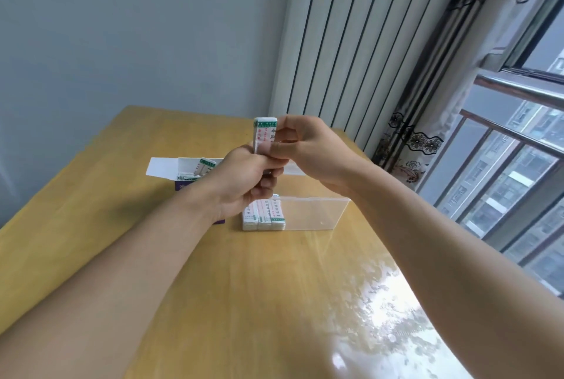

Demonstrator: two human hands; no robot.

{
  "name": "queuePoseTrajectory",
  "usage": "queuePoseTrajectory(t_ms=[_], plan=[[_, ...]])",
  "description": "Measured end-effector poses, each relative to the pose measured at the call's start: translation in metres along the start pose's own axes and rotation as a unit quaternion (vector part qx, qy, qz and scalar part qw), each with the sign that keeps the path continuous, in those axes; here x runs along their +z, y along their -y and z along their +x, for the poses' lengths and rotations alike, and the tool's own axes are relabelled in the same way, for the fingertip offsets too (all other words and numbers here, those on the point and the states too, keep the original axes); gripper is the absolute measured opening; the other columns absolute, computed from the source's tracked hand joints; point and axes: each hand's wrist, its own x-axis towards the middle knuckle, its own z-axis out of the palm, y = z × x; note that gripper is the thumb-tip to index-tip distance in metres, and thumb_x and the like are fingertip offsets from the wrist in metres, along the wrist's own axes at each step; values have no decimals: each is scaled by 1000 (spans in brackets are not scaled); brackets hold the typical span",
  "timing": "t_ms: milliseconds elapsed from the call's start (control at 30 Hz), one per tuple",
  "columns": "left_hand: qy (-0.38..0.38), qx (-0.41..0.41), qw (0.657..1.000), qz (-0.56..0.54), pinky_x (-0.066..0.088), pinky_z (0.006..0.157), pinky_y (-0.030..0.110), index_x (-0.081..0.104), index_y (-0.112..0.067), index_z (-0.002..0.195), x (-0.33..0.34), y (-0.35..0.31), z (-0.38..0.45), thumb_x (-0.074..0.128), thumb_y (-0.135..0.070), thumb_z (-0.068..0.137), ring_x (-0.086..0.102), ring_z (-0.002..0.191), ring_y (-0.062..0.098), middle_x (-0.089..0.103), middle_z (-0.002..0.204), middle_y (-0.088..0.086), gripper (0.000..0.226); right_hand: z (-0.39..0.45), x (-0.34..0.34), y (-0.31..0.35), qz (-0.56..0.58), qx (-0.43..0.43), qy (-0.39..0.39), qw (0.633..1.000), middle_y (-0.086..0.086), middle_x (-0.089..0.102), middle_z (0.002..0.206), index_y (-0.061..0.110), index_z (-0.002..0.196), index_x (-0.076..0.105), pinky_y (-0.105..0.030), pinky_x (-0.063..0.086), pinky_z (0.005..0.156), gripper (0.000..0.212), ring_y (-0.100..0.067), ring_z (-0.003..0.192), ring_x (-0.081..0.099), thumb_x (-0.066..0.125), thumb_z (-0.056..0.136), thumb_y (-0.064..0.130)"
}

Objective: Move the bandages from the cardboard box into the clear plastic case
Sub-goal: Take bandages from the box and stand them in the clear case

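Bandage stack (265, 134), upright, held by both hands above the clear plastic case (317, 214).
Left hand (244, 183) grips its lower end; right hand (308, 150) pinches the upper; case directly below, cardboard box (186, 169) behind-left.

A wooden table (274, 287) with a yellow, shiny top carries an open cardboard box (183, 169) at the left and, near it, a clear plastic case (314, 214).
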Motion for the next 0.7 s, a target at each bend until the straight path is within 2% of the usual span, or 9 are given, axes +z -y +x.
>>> queuePoseTrajectory(t_ms=[33, 67, 133, 167, 267, 367, 467, 567, 700], plan=[[2, 6, 1000, 16, 31, 41, 18, 54, -10, 101, 0, 0, 0, 55, -1, 100, 38, 52, 10, 47, 71, 3, 9, 1, -2, 0, 32, 9, -2, 999, -8, 74, 102, 3, 109, 67, -35, 60, 88, 18, -26, 97, 72, 71, 92, 8], [-3, 6, 999, 39, 35, 42, 20, 54, -6, 114, 0, 0, 0, 62, -4, 97, 44, 52, 10, 53, 73, 4, 19, 3, -6, 1, 69, 19, -10, 997, -11, 73, 104, 1, 109, 66, -36, 60, 88, 16, -27, 96, 71, 68, 94, 4], [-31, -2, 997, 72, 42, 46, 23, 39, -13, 149, -6, 2, 3, 75, -10, 90, 57, 58, 13, 67, 83, 5, 69, 11, -24, 0, 140, 56, -36, 988, -13, 70, 107, 0, 111, 62, -37, 60, 89, 16, -25, 98, 71, 61, 95, -2], [-45, -2, 996, 74, 44, 47, 24, 30, -19, 155, -10, 2, 3, 77, -10, 88, 61, 62, 14, 70, 88, 5, 83, 16, -36, -3, 142, 87, -46, 985, -14, 69, 109, -1, 113, 61, -37, 60, 88, 18, -26, 99, 71, 60, 95, -3], [-85, 22, 994, 63, 49, 50, 24, 49, -17, 144, -21, -1, 9, 71, -4, 91, 64, 66, 13, 70, 96, 7, 60, 29, -58, -28, -47, 211, -27, 976, -17, 70, 111, -1, 119, 62, -38, 62, 84, 25, -28, 98, 72, 63, 94, -2], [-108, 40, 992, 40, 55, 58, 25, 62, -15, 126, -28, 1, 14, 67, -2, 93, 66, 68, 14, 67, 93, 8, 36, 38, -44, -61, -220, 297, 70, 927, -16, 68, 111, -1, 123, 61, -34, 63, 76, 29, -23, 89, 69, 61, 95, -3], [-109, 41, 993, 22, 60, 68, 28, 65, -13, 120, -28, 5, 16, 67, -2, 93, 67, 68, 14, 67, 90, 8, 28, 46, -26, -75, -225, 356, 122, 899, -12, 69, 104, -2, 118, 64, -35, 59, 82, 28, -22, 88, 67, 68, 91, -1], [-117, 45, 992, 17, 59, 68, 28, 66, -12, 117, -29, 6, 18, 67, -3, 94, 67, 68, 14, 66, 91, 8, 25, 51, -16, -79, -210, 401, 145, 880, -15, 66, 118, -4, 117, 59, -44, 57, 95, 23, -33, 106, 66, 61, 94, -4], [-115, 46, 992, 21, 58, 70, 30, 68, -12, 115, -31, 8, 20, 67, -3, 93, 67, 68, 15, 67, 87, 7, 23, 51, -9, -88, -223, 416, 150, 869, -21, 63, 127, -5, 115, 59, -45, 54, 99, 20, -36, 115, 66, 60, 95, -4]])
